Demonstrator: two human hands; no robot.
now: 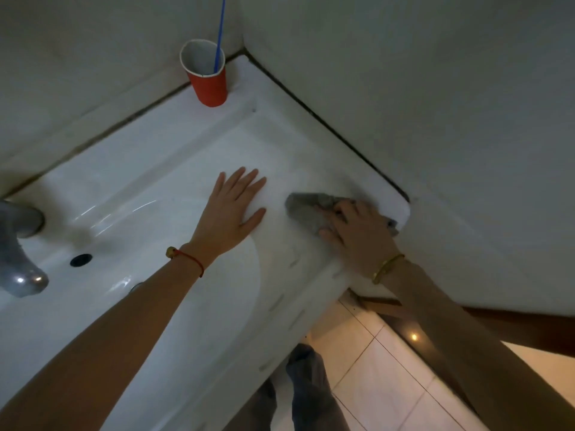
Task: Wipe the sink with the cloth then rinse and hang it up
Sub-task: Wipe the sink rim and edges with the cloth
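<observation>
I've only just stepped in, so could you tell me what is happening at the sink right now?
A person is wiping the white sink. The right hand presses a grey cloth against the flat rim at the sink's right end, near the wall. The left hand rests flat, fingers spread, on the sink beside it. A red cup holding a blue stick stands in the back corner. The tap shows no running water; rinsing and hanging are not yet done.

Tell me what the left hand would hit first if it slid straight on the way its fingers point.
The left hand lies flat on the sink deck, fingers aimed up-right toward the side wall. Nothing stands in that line; it would likely cross bare deck and meet the wall. The red cup sits off to the left.
</observation>
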